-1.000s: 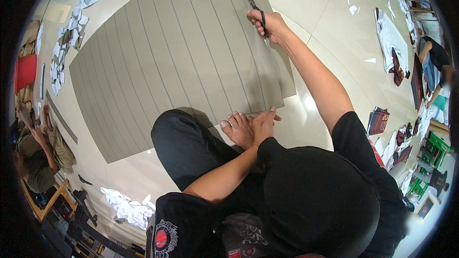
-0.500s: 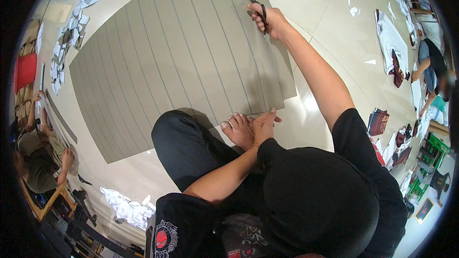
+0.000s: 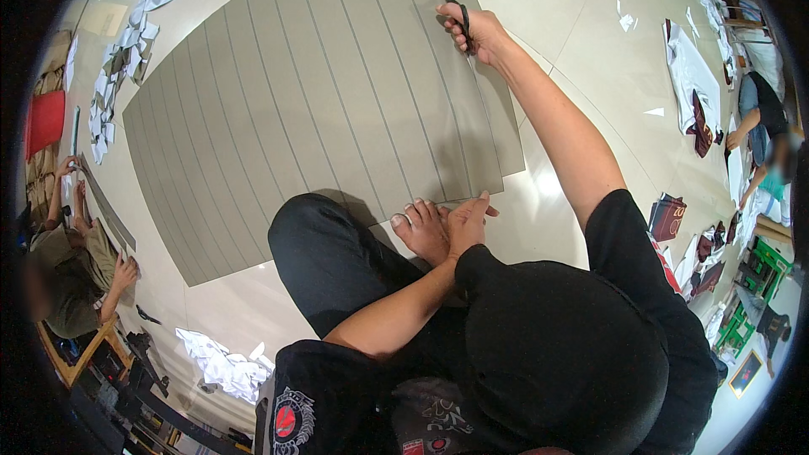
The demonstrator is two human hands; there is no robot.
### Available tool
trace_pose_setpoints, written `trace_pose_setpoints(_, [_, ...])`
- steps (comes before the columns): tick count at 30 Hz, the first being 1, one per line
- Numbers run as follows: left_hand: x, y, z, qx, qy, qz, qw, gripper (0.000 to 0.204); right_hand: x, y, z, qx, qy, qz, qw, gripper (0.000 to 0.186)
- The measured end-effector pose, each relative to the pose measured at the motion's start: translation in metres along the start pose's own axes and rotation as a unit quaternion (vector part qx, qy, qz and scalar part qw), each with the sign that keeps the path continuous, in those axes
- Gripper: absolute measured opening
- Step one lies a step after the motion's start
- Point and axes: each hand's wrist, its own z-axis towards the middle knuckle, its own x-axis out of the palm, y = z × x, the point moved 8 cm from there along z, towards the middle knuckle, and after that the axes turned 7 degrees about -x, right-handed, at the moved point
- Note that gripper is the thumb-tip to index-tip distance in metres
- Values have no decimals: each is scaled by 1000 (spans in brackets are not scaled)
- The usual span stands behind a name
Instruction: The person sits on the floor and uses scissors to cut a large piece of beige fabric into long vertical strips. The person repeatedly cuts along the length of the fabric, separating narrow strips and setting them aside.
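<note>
A large grey-brown striped sheet (image 3: pixel 278 109), either fabric or paper, lies on the floor before me. Along its right side a second layer of the same colour shows underneath. Toward the far right edge, my right hand (image 3: pixel 474 32) grips black-handled scissors (image 3: pixel 449 0); the blades point away from me, over the sheet. I cannot make out how far the blades are apart. At the near edge, my left hand (image 3: pixel 466 223) lies beside my bare foot (image 3: pixel 420 227). Its visible fingers are stretched and apart, touching the sheet's near right corner.
Paper scraps (image 3: pixel 126 67) lie at the far left, and a white crumpled pile (image 3: pixel 223 362) at the near left. One person (image 3: pixel 72 278) sits on the left. White cloth (image 3: pixel 687 67) and dark red booklets (image 3: pixel 667 215) lie on the right, where other people work.
The scissors and my right hand have shifted very slightly. My left hand stays at the near edge. The person on the left has moved their arms a little.
</note>
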Motion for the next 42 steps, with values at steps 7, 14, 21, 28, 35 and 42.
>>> trace_pose_setpoints(7, [-1,-4,0,7,-8,18,1000,41,4,-1,0,-2,14,14,1000,29])
trace_pose_setpoints(14, [-1,-3,-2,-11,-17,35,999,42,1,-3,4,-6,17,20,1000,27])
trace_pose_setpoints(21, [-1,-11,-8,-7,-21,41,999,42,1,2,2,-9,14,5,1000,28])
trace_pose_setpoints(28, [-1,-10,-7,-6,-21,42,999,41,0,9,12,-2,6,1,1000,31])
trace_pose_setpoints(35, [0,-7,-4,-6,-7,41,999,41,2,13,21,-13,1,-20,1000,33])
trace_pose_setpoints(42, [-1,0,1,-3,-3,29,1000,40,4,15,23,-7,10,1,1000,29])
